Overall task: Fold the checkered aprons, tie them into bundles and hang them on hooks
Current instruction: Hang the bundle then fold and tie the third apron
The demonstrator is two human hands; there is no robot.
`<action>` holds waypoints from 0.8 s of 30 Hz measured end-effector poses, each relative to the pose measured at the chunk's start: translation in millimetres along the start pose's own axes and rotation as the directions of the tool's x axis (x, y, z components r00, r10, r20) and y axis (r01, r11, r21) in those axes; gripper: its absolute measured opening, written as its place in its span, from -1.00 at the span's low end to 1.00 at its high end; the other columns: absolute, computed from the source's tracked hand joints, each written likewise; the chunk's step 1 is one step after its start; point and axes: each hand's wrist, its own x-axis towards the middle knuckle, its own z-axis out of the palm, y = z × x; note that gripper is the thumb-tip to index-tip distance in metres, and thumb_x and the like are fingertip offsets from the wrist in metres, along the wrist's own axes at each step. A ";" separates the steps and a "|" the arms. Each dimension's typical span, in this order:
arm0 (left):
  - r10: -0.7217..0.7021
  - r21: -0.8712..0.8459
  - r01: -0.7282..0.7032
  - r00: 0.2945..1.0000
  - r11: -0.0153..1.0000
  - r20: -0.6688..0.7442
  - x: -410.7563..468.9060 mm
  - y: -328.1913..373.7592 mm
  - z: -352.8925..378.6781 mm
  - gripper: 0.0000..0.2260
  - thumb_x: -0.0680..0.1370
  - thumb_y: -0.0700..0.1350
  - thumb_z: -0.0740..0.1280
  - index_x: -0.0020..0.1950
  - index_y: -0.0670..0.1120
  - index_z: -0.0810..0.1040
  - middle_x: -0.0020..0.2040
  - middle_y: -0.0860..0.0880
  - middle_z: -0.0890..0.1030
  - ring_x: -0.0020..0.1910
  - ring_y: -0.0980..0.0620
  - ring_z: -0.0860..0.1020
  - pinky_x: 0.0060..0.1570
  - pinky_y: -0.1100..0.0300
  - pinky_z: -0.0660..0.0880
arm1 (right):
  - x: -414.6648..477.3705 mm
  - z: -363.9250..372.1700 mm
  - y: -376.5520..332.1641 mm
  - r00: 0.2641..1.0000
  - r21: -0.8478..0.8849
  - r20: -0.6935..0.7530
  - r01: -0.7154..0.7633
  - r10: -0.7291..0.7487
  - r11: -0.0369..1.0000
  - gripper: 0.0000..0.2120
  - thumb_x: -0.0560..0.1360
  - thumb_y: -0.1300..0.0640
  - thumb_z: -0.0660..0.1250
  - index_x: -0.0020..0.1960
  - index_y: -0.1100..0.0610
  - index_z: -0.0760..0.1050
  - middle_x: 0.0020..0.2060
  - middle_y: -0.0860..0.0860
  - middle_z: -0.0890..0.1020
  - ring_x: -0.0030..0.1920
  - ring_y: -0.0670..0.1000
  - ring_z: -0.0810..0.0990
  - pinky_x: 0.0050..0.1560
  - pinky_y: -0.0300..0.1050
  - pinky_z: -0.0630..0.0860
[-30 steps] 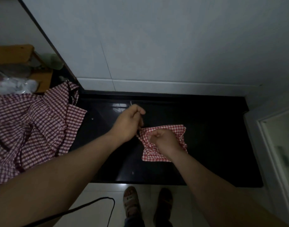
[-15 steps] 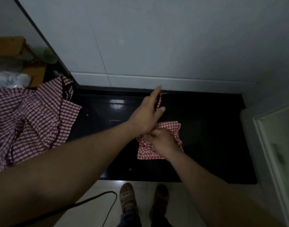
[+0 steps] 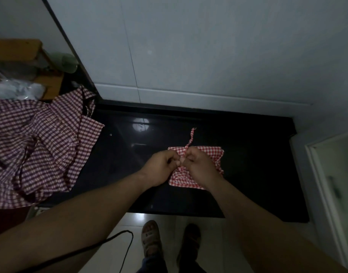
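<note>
A folded checkered apron [image 3: 205,154] is laid on the black table [image 3: 128,160], directly under the grip. Its strap [image 3: 191,137] is pinched between the curled left hand [image 3: 161,168] and right hand [image 3: 199,166], with the free end stretched beyond them. Unfolded aprons [image 3: 41,146] are heaped well left.

We find the folded apron [image 3: 205,154] on the counter [image 3: 257,174], right of its middle. Our left hand [image 3: 161,167] and right hand [image 3: 201,167] meet over its left part, touching. Its strap [image 3: 191,137] runs back toward the wall [image 3: 208,56]. Loose aprons [image 3: 41,146] heap over the counter's left end.
</note>
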 end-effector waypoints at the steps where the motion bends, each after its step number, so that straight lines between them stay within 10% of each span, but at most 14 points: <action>1: -0.004 -0.010 0.004 1.000 1.000 0.009 1.1 -0.7 -0.8 -0.79 0.65 -0.17 0.41 -0.15 0.07 0.59 -0.19 0.12 0.62 -0.21 0.28 0.55 -0.13 0.40 0.46 | 0.2 0.0 0.4 1.000 -0.010 0.001 0.001 -0.001 1.000 -0.92 0.60 0.22 0.38 -0.07 0.18 0.52 -0.20 0.13 0.69 -0.24 -0.04 0.57 -0.16 -0.08 0.49; 6: -0.091 -0.164 0.095 0.995 0.982 0.031 3.7 -4.6 -1.2 -0.85 0.65 -0.18 0.40 -0.12 -0.06 0.62 -0.24 0.09 0.61 -0.26 0.25 0.53 -0.13 0.31 0.50 | -0.8 -0.5 1.1 1.000 -0.053 -0.020 -0.005 0.004 0.999 -0.89 0.54 0.22 0.42 -0.05 0.06 0.51 -0.13 0.12 0.68 -0.07 0.17 0.67 0.05 0.20 0.58; 15: -0.139 -0.102 0.149 0.985 0.983 0.101 4.9 -1.2 -5.3 -0.78 0.69 -0.15 0.34 -0.15 -0.11 0.56 -0.33 0.07 0.54 -0.46 0.25 0.47 -0.40 0.27 0.45 | -13.0 14.5 13.1 0.932 -0.497 -0.014 0.308 -0.363 0.811 -0.82 0.61 0.14 0.26 0.12 0.06 0.61 -0.04 -0.04 0.64 -0.04 -0.06 0.58 0.03 -0.01 0.55; 24: 0.100 0.135 -0.108 0.993 0.985 0.063 7.8 -13.0 -6.8 -0.86 0.66 -0.18 0.37 -0.10 -0.14 0.56 -0.14 0.03 0.59 -0.19 0.19 0.51 -0.15 0.34 0.43 | 1.1 -2.1 1.5 0.987 -0.446 0.061 0.159 -0.147 0.881 -0.83 0.61 0.22 0.31 -0.01 0.19 0.69 -0.08 0.07 0.63 -0.05 0.05 0.59 0.05 -0.04 0.50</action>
